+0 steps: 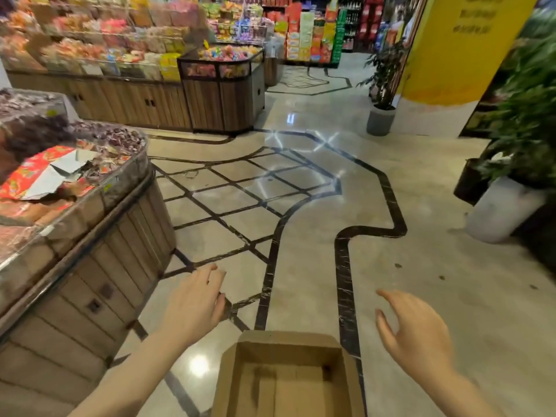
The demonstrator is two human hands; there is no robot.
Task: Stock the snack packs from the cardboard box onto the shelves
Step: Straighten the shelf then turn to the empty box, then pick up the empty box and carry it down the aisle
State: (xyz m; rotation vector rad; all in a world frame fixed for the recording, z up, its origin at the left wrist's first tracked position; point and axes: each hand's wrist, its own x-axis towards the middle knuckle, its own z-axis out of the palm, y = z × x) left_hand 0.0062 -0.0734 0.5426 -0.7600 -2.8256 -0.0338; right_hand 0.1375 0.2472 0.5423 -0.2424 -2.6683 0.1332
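Both hands, left point(192, 299) and right point(415, 329), hover with fingers spread, holding nothing; below and between them sits the open brown cardboard box point(288, 377). We judge it light, stiff; grip opposite walls.

— Where's the cardboard box point(288, 377)?
— Bottom centre of the frame, on the floor, brown, top open, flaps up; the part of its inside that shows is bare cardboard.
— And the snack packs point(45, 173)?
— Left edge, red-and-orange packs heaped in a wooden bin. The shelves point(99, 40), upper left, are crowded with colourful bags.
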